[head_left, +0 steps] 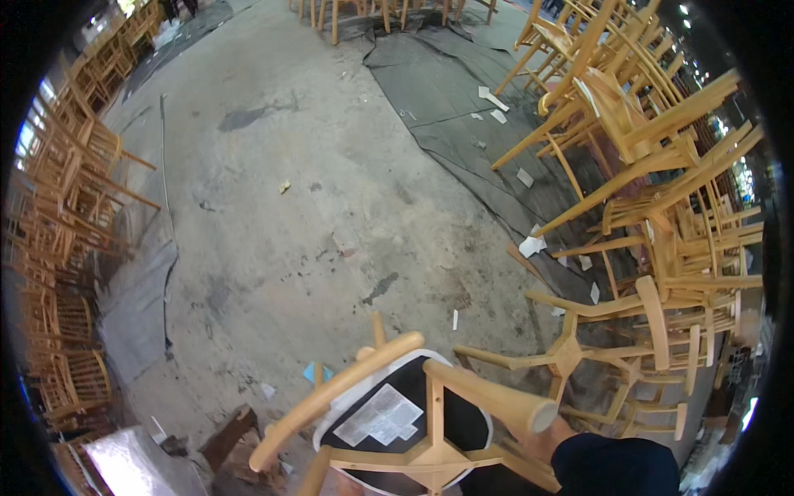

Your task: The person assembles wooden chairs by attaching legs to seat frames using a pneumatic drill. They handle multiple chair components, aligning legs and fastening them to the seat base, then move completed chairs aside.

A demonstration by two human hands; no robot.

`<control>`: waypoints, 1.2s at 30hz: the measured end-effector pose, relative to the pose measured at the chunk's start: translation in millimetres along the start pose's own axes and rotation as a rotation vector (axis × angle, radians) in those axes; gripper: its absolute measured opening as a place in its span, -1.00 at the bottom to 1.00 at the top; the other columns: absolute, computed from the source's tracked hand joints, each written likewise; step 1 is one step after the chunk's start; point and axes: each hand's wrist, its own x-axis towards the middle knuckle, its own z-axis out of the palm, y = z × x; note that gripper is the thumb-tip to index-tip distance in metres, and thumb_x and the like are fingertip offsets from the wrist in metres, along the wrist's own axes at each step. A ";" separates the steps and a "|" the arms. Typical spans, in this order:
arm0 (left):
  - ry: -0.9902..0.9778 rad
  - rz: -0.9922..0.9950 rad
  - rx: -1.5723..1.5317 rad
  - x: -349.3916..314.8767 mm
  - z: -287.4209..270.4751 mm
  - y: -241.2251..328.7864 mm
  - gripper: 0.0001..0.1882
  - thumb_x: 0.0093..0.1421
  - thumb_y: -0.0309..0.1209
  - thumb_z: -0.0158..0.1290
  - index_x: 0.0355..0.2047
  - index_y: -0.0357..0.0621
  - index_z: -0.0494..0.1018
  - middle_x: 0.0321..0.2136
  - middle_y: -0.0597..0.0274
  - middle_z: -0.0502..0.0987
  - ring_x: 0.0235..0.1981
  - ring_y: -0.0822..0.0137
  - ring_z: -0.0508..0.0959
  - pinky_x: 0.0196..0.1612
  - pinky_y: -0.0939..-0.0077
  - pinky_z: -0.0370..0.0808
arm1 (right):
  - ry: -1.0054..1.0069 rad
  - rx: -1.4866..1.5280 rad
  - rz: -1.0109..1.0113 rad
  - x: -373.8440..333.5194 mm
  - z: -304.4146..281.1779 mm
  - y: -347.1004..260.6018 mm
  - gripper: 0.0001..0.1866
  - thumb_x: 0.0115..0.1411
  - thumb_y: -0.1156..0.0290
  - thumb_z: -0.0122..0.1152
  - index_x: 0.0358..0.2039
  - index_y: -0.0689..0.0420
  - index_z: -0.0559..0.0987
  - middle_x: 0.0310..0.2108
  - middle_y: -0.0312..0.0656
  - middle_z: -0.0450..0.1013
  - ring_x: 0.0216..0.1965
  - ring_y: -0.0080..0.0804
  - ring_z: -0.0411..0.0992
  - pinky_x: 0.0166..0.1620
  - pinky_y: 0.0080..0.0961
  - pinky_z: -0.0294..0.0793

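Close in front of me, a light wooden chair (438, 459) is tipped so that its underside faces up. Its seat bottom is black with a white rim, and a pale paper label (380, 415) is stuck on it. My right hand (550, 436), below a dark sleeve, grips the chair at its right side, behind a thick leg that hides most of the fingers. At the lower edge, under the chair frame, a small patch of skin (349, 487) shows, perhaps my left hand; its fingers are hidden.
Stacked wooden chairs (653, 157) rise on the right, with overturned chair frames (566, 355) nearer me. More chairs (74, 380) line the left. Dark sheeting (463, 91) and paper scraps (531, 245) lie on the concrete floor (273, 223). A silvery box (141, 463) stands at lower left.
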 end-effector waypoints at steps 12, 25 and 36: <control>-0.253 0.327 -0.024 -133.5 67.1 203.5 -0.18 0.52 0.31 -0.01 0.48 -0.06 0.36 0.24 0.14 0.57 0.22 0.13 0.57 0.30 0.17 0.50 | 0.072 0.483 -0.070 -156.9 -83.2 -234.0 -0.39 0.66 -0.07 0.06 0.40 0.17 0.60 0.26 -0.10 0.65 0.25 -0.22 0.61 0.34 -0.22 0.55; -0.428 0.507 -0.214 -220.5 116.7 386.6 -0.02 0.53 0.47 -0.13 0.61 -0.03 0.25 0.38 0.12 0.50 0.36 0.10 0.51 0.43 0.13 0.42 | 0.219 0.643 -0.375 -203.9 -156.7 -503.8 -0.40 0.66 -0.06 0.05 0.40 0.16 0.60 0.26 -0.11 0.65 0.24 -0.24 0.61 0.34 -0.24 0.55; -0.634 0.597 -0.072 -157.9 432.4 631.7 -0.13 0.57 0.38 -0.13 0.54 -0.03 0.34 0.34 0.12 0.55 0.31 0.10 0.57 0.38 0.10 0.50 | 0.376 0.803 -0.587 -67.3 -246.9 -707.7 -0.41 0.67 -0.05 0.05 0.40 0.15 0.60 0.26 -0.12 0.64 0.24 -0.27 0.60 0.33 -0.26 0.56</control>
